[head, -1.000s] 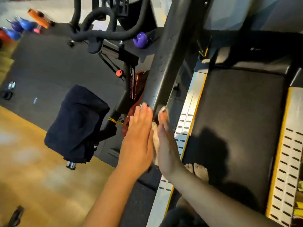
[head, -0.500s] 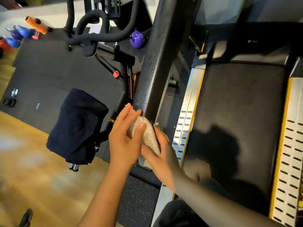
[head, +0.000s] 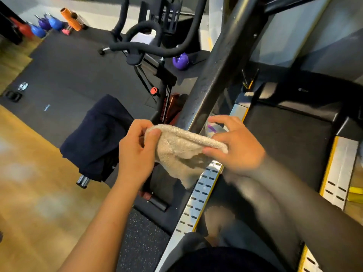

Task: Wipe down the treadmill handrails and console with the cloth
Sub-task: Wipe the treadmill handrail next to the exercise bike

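Note:
A beige terry cloth is stretched between my two hands just below the near end of the treadmill's dark left handrail. My left hand pinches the cloth's left end with thumb and fingers. My right hand pinches its right end, and a small clear object with purple marks shows behind its fingers. The cloth's lower edge hangs loose over the silver side rail. The console is out of view.
A spin bike with a dark towel over its seat stands close on the left. A purple kettlebell and more weights lie on the black mat. The black treadmill belt runs to the right.
My hands drew back from the handrail's end, where they pressed the bunched cloth. They have moved apart and now hold the cloth spread open between them.

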